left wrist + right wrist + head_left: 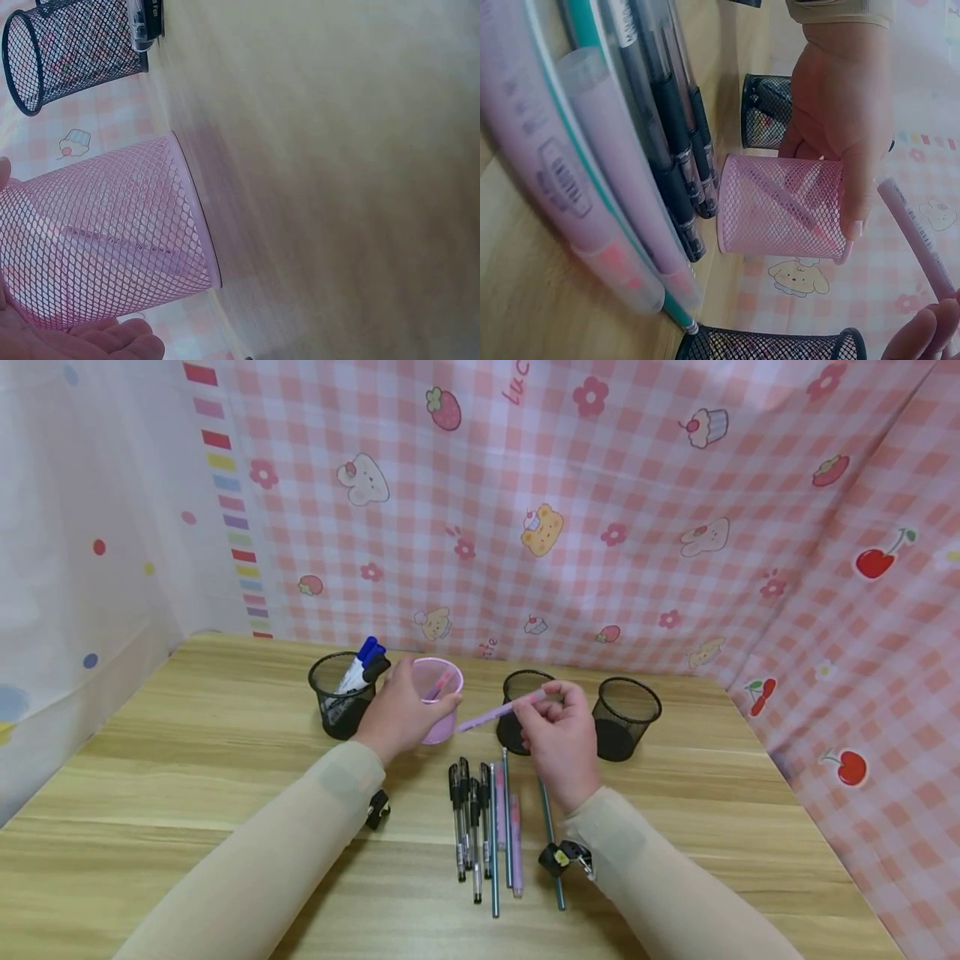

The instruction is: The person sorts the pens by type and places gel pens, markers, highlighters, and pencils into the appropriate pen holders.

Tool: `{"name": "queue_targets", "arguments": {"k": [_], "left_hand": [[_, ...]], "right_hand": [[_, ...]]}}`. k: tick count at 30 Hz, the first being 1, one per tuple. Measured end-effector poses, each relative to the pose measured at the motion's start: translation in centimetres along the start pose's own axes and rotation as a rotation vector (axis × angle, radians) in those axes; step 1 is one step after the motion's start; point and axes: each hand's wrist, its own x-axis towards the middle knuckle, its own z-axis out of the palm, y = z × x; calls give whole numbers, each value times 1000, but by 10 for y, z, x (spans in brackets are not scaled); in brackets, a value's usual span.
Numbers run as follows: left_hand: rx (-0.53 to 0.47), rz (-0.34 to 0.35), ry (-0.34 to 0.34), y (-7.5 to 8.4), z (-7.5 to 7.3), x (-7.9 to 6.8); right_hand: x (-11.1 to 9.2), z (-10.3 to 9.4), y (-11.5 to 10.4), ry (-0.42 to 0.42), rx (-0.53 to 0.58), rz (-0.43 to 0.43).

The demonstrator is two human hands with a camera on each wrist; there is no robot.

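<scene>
My left hand [401,714] grips the pink mesh pen cup [444,728] near its rim, thumb on the near right side and fingers round the far side. The cup stands upright on the table, and one highlighter [784,199] leans inside it. Between thumb and fingertips, my right hand [562,743] pinches another pale purple highlighter [491,717] by its pink-tinted end. Its free end points down and left, just right of the cup's rim. In the right wrist view, that highlighter appears apart from the cup.
Left of the pink cup stands a black mesh cup [321,693] with markers [352,675]. Two more black cups, one [525,675] partly behind my right hand and another [628,722], stand rightward. Nearer lie several black pens [475,827], two highlighters [516,852] and blue-green pencils [494,877].
</scene>
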Motion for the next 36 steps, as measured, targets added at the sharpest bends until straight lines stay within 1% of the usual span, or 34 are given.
{"name": "queue_targets", "arguments": {"k": [4,21,28,36], "left_hand": [[6,4,3,-1,1,1],[5,15,10,1,0,-1],[-1,6,5,1,0,-1],[4,12,8,0,0,0]], "right_hand": [[1,3,-1,23,16,15],[15,22,2,124,137,17],[19,29,3,150,133,43],[21,34,4,135,107,32]]}}
